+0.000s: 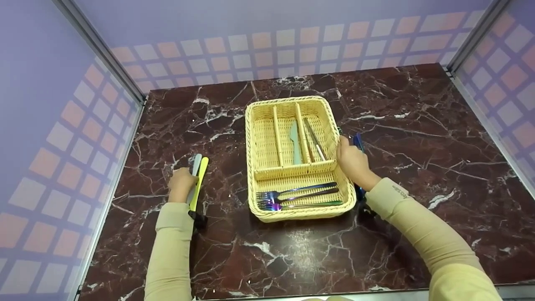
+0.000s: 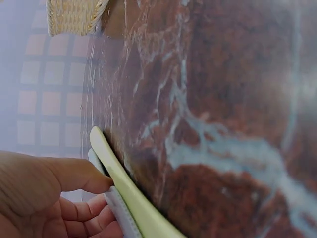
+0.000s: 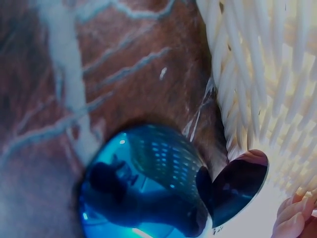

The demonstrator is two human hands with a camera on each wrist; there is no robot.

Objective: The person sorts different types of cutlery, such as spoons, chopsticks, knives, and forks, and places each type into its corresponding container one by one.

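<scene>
"Is it finished?"
"Perhaps half: the forks (image 1: 301, 197) and green knife (image 1: 295, 144) lie in the basket (image 1: 267, 173). Outside, the left hand (image 1: 182, 184) pinches a grey handle (image 1: 196, 163) beside a yellow one (image 1: 201, 175); a blue spoon (image 3: 143, 183) is also out."
"And the right hand (image 1: 355, 162)?"
"At the basket's side; its grip I cannot tell."

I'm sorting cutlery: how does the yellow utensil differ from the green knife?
The yellow utensil is bright, while the green knife is pale. The yellow utensil is outside the basket, at the left hand; the green knife lies inside. Both are long and slim.
</scene>
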